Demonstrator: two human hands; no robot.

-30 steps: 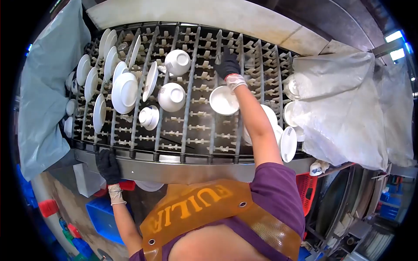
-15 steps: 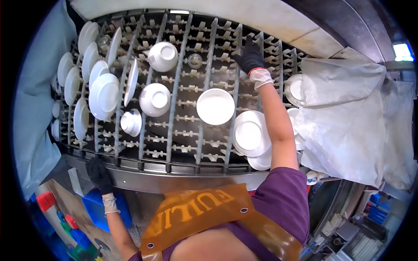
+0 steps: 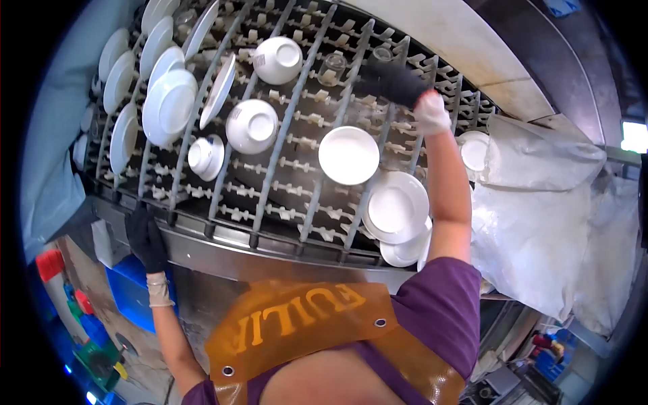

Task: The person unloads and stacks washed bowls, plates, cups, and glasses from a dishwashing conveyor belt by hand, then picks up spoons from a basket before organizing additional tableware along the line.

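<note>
My right hand (image 3: 397, 82), in a dark glove, reaches over the far right of the pegged conveyor (image 3: 283, 213). Its fingers are smeared by motion, so whether they hold anything is unclear. Close to them are two clear glasses (image 3: 335, 62), one just beyond the hand. My left hand (image 3: 145, 237), gloved too, lies with fingers stretched out on the metal front edge (image 3: 196, 253). Between the hands, a white bowl (image 3: 348, 155) sits among the pegs. Nearer my right forearm lies a white plate (image 3: 397, 206), overlapping other plates.
Several white plates (image 3: 123, 138) lean between the pegs on the left. Two upturned bowls (image 3: 252, 126) and a small cup-like dish (image 3: 205, 157) stand mid-left. Plastic curtains hang at the left and right (image 3: 540, 229). A blue bin (image 3: 131, 297) is below the front edge.
The view has turned and shifted, so the conveyor appears tilted. My right hand's fingers now point left instead of away from me. My left hand stays at the front edge.
</note>
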